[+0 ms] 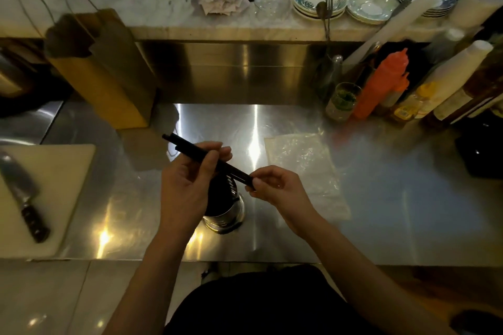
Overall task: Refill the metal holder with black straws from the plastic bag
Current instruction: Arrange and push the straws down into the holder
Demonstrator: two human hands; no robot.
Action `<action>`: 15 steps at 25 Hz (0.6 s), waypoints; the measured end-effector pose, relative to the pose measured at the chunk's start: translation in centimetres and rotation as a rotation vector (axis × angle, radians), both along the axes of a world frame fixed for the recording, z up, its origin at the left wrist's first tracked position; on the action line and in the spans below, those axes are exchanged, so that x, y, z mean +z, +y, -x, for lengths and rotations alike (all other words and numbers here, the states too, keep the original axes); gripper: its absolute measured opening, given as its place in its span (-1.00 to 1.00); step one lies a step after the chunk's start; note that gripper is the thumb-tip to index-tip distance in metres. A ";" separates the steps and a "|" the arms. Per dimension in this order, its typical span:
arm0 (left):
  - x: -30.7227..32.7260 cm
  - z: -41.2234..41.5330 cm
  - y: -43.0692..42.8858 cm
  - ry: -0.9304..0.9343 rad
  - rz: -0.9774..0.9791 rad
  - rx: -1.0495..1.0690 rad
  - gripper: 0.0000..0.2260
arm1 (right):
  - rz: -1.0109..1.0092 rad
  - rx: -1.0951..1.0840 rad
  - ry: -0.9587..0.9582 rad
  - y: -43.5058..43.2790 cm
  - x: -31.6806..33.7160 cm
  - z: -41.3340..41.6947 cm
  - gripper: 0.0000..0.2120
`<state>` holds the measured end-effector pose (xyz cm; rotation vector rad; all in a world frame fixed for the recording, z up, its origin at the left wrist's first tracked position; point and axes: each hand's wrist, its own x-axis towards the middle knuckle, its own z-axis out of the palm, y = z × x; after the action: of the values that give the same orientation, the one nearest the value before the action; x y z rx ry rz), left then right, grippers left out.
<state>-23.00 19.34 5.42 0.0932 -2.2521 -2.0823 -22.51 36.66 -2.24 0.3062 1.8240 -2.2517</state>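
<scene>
Over the metal holder point(228, 215): black straws point(234, 171), a slanting bundle
Left hand point(187, 185): curled round the bundle's middle
Right hand point(275, 185): pinches its near end
Plastic bag point(304, 166): flat on the worktop point(394, 212), just right

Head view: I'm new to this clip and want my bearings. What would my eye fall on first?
The straws, held slantwise at centre: the left hand grips their middle and the right hand pinches the near end, just over the metal holder. Next come the knife lying on the white board at far left, and the orange bottle at back right.
</scene>
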 end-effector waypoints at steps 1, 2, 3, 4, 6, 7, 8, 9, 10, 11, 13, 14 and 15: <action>0.2 -0.2 -0.9 0.006 0.012 0.001 -0.85 | -0.043 0.005 0.010 -0.3 -0.1 0.3 -0.84; 0.3 -0.4 -2.0 0.008 0.034 0.003 -0.85 | -0.092 0.000 0.023 -0.5 -0.2 0.7 -0.82; 0.4 -0.6 -3.0 0.005 0.055 0.004 -0.85 | -0.152 -0.008 0.043 -0.7 -0.3 1.1 -0.81; 0.3 -0.8 -3.9 0.000 0.074 0.004 -0.84 | -0.224 -0.014 0.073 -0.8 -0.4 1.5 -0.81; -0.3 -1.1 -5.2 -0.018 0.121 -0.008 -0.83 | -0.368 0.005 0.140 -1.4 -0.3 2.2 -0.80; -0.8 -1.2 -5.4 -0.033 0.143 -0.021 -0.81 | -0.433 0.027 0.172 -1.7 0.0 2.5 -0.78; -1.4 -1.3 -5.7 -0.051 0.165 -0.033 -0.77 | -0.490 0.064 0.201 -2.4 0.2 2.9 -0.75; -2.0 -1.3 -5.8 -0.059 0.185 -0.048 -0.75 | -0.546 0.107 0.229 -2.9 0.5 3.3 -0.70; -2.6 -1.2 -5.7 -0.060 0.202 -0.061 -0.73 | -0.597 0.158 0.253 -3.3 0.7 3.8 -0.65; -3.2 -1.1 -5.6 -0.060 0.210 -0.065 -0.72 | -0.641 0.221 0.266 -3.7 0.8 4.3 -0.60; -4.1 -1.0 -5.5 -0.052 0.222 -0.047 -0.68 | -0.706 0.343 0.265 -4.5 0.9 5.2 -0.55; -4.3 -1.0 -5.5 -0.039 0.229 -0.034 -0.65 | -0.746 0.391 0.274 -5.0 0.9 5.6 -0.55; -4.4 -0.9 -5.5 -0.021 0.228 -0.022 -0.61 | -0.783 0.422 0.295 -5.3 0.9 5.8 -0.58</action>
<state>-22.05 13.85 1.03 0.0779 -2.4950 -1.8259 -28.34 31.38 -1.34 -0.2891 2.5633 -1.2851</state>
